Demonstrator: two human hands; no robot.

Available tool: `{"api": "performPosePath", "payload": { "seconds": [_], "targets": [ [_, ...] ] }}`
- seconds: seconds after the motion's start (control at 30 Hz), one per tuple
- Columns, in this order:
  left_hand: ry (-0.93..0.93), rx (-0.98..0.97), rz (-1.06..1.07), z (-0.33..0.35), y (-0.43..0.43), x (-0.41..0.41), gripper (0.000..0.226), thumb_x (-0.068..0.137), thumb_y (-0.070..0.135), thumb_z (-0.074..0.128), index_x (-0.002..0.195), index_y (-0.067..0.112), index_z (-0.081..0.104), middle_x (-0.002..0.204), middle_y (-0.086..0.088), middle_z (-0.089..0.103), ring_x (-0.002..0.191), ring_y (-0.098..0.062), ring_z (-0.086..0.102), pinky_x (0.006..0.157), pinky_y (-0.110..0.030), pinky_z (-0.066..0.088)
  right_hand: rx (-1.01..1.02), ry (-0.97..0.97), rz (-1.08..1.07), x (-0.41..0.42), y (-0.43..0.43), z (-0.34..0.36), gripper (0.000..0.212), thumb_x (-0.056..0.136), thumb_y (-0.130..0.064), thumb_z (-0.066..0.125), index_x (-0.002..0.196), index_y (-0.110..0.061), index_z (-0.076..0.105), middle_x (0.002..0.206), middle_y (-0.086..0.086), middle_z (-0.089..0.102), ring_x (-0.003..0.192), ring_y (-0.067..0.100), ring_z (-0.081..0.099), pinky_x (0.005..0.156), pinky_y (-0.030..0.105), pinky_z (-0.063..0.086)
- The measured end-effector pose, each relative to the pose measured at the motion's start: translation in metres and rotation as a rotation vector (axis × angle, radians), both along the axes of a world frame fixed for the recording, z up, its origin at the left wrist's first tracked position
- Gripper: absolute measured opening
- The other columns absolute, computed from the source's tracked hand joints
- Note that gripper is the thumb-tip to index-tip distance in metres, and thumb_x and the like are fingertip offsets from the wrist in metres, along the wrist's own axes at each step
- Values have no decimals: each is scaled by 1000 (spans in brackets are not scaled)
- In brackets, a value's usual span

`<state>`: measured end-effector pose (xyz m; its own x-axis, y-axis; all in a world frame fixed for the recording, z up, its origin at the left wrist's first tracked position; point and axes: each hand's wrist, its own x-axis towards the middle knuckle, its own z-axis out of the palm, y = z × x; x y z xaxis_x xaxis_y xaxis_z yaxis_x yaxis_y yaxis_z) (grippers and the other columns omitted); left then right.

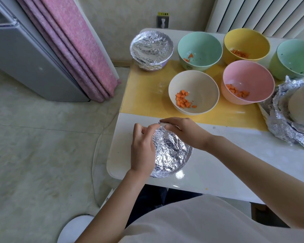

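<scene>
While both hands work the far rim, the foil-wrapped bowl sits at the near left corner of the white table, right in front of the person. I read that spot as the working station: close to the body, off the yellow mat where the queue stands.

The left hand lies along the bowl's left side, likely bracing it so it doesn't slide while the sheet is tucked. The right hand reaches across the far edge, wrist over the rim, to get at the foil flap sticking up there.

Fingers:
- **Left:** curled in tight against the rim, thumb laid onto the crinkled top, clamped on the bowl's edge.
- **Right:** fingertips and thumb drawn together, pinching the flap. No gap showing.

My guess is the flap gets folded down next.

Behind on the mat, the beige bowl and pink bowl are uncovered, with carrot pieces inside. A finished covered bowl sits at the far left corner, and loose foil is heaped at the right.
</scene>
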<state>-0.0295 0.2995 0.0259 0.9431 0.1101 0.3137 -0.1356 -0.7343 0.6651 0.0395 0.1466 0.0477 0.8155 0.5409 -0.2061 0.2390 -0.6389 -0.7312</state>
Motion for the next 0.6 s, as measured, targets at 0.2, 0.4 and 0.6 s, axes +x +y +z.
{"api": "performPosePath", "payload": {
  "seconds": [0.2,0.4,0.6],
  "targets": [
    [47,-65,43,0,-2,-1,31,89,-7,49,107,13,65,85,2,34,68,-17,48,71,-21,42,23,-30,8,0,0,-2,29,98,-18,48,121,-10,61,110,6,68,89,14,58,72,16,34],
    [150,-135,70,-3,-5,3,24,92,-2,51,104,13,66,83,3,36,67,-10,43,69,-12,35,-8,-17,-29,0,2,-8,31,98,-24,45,120,-11,63,110,5,69,98,21,61,80,21,40],
    [281,-186,64,-11,-5,7,22,92,-2,51,101,12,67,86,0,41,69,-5,46,67,-7,35,-79,-79,24,7,6,-20,23,96,-10,50,109,-9,69,95,7,72,78,20,58,66,18,30]
  ]
}}
